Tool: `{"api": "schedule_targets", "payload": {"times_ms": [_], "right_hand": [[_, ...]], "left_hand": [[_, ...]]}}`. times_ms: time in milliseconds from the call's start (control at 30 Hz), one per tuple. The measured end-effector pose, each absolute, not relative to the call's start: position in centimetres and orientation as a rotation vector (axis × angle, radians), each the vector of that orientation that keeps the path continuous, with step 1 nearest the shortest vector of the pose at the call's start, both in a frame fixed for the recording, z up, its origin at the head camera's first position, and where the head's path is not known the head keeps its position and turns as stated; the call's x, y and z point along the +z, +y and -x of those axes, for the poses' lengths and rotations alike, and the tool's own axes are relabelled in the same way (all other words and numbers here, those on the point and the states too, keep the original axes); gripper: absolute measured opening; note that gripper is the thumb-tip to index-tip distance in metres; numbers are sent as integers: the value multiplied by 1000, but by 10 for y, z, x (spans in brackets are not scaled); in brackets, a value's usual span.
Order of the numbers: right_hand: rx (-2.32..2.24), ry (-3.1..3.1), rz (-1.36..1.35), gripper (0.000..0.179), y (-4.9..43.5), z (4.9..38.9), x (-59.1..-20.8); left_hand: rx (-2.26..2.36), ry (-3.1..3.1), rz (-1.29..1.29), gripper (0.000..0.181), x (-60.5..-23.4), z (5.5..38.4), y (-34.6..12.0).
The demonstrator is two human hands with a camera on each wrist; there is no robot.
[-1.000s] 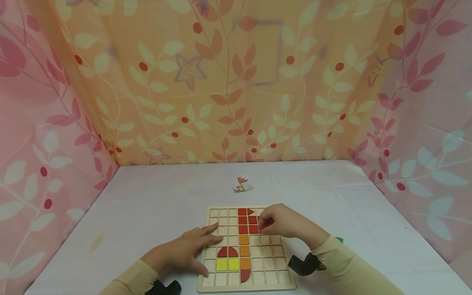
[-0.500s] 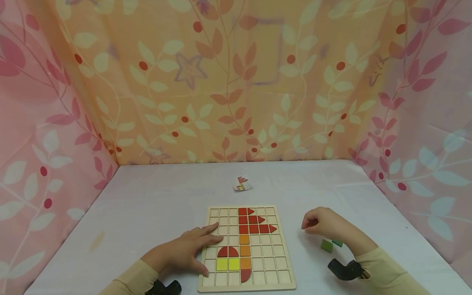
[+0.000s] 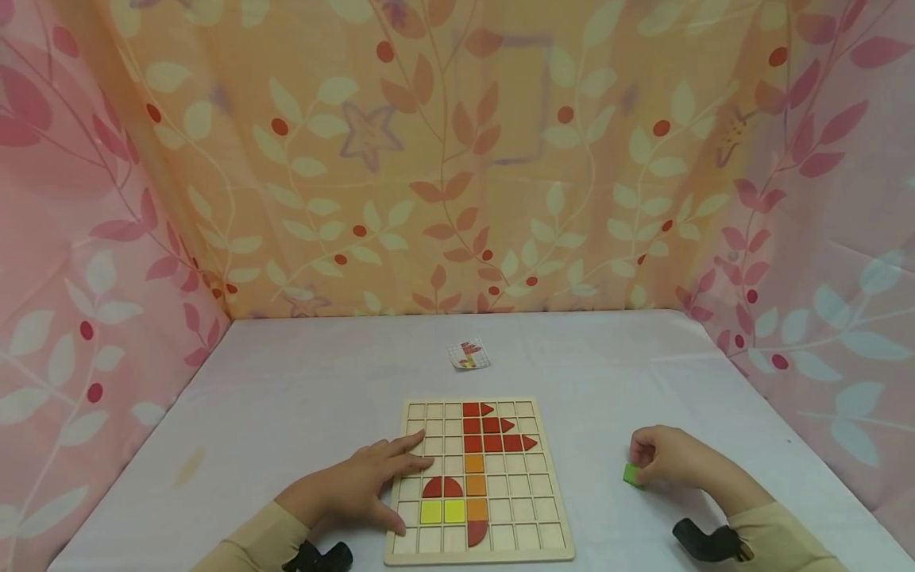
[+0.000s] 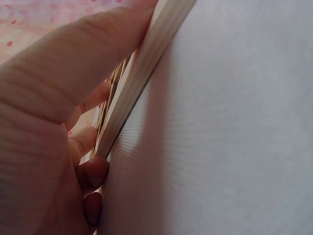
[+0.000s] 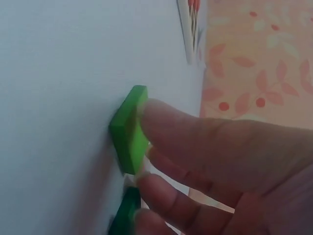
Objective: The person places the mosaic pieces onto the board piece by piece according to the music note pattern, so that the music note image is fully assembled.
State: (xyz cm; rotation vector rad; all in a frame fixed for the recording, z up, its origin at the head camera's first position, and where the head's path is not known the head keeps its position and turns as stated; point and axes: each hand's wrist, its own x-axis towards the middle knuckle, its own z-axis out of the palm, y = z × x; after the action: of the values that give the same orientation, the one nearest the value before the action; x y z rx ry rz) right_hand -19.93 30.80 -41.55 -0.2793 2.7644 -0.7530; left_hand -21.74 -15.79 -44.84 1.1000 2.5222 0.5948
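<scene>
My left hand lies spread over the left side of the wooden grid board. Its thumb is at the board's edge. Red squares and triangles fill cells at the top. Below are orange squares, yellow squares, and red rounded pieces. Right of the board, my right hand pinches a light green square tile at the tabletop. In the right wrist view the thumb touches the tile's face. A darker green tile is beside it, partly behind the fingers.
A small picture card with a coloured grid pattern lies behind the board on the white cloth. Patterned curtains surround the table at the back and sides. Black wrist devices sit at both cuffs.
My right hand has left the board's upper right, uncovering red triangles, and has moved right and nearer to me onto the light green tile. The left hand stays in place.
</scene>
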Motion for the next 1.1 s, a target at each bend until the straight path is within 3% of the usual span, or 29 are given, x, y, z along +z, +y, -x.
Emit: {"api": "schedule_targets", "payload": {"times_ms": [200,500,900,1100], "right_hand": [[-700,2790,225,29,304,198,-417],[-697,2763,386,24,286,203,-406],[-850,2688,470,14,214,213,-386],[-923,2644,660,13,175,216,-385]], "left_hand": [[599,2519,-1098,86,-449,218,-158],[597,2517,-1094,86,-452,219,-158],[601,2514,-1076,86,-450,218,-157],[606,2513,-1067,85,-449,218,-157]]}}
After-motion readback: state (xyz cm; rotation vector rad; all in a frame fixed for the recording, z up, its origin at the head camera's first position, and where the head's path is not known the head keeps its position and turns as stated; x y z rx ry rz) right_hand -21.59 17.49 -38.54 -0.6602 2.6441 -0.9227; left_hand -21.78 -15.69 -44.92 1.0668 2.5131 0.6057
